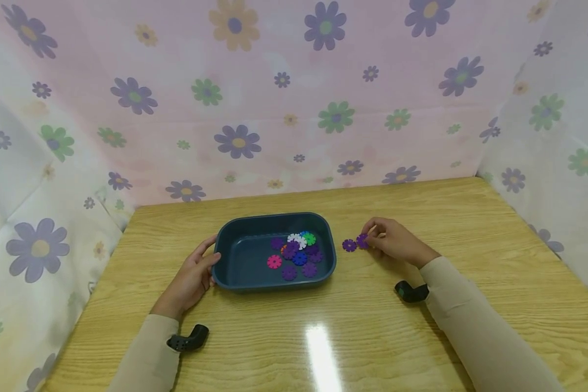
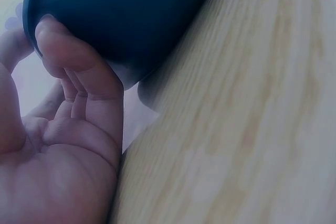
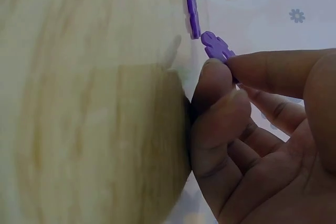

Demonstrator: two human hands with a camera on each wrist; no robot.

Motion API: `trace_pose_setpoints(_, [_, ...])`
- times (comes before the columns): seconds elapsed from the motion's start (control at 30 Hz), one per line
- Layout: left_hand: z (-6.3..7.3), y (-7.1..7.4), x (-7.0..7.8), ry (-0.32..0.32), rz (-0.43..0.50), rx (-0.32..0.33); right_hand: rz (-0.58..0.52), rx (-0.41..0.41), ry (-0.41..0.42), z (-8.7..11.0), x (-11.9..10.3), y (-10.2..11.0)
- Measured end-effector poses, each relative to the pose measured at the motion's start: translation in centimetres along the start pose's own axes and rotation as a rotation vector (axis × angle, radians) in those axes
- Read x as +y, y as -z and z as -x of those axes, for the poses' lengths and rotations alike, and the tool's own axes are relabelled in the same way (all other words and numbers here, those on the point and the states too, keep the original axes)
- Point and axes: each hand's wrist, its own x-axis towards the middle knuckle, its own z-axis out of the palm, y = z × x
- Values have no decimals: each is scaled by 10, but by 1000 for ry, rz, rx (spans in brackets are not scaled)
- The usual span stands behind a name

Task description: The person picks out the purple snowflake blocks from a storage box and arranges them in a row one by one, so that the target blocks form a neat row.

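Disc [image 3: 214, 45] was pinched by right hand [image 1: 393, 239], three o'clock from tray [image 1: 245, 267]; left hand [image 1: 190, 280] gripped tray. Head view alone showed discs [image 1: 300, 258] inside.

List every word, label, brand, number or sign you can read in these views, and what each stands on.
None: no readable text shows in any view.
Dark blue bin: no label visible.
Purple disc pinched in the right hand, and discs in the bin: too small to rule out fine markings.
Black wrist devices: no legible brand.
Backdrop: printed flowers, no lettering seen.
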Motion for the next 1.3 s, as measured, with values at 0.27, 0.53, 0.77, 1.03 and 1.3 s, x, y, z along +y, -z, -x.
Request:
trace_pose_setpoints(0.27, [1, 0, -1, 16, -4, 9, -28, -17, -7, 0, 1, 0])
trace_pose_setpoints(0.53, [2, 0, 0, 23, -10, 9, -23, -24, -9, 1, 1, -1])
trace_pose_setpoints(0.77, [2, 0, 0, 18, -6, -1, 22, -4, -13, 0, 3, -3])
trace_pose_setpoints(1.03, [1, 0, 0, 22, -9, 3, 56, 7, -23, -1, 2, -3])
trace_pose_setpoints(1.3, [2, -2, 2, 27, -11, 18, 95, 27, -17, -2, 2, -4])
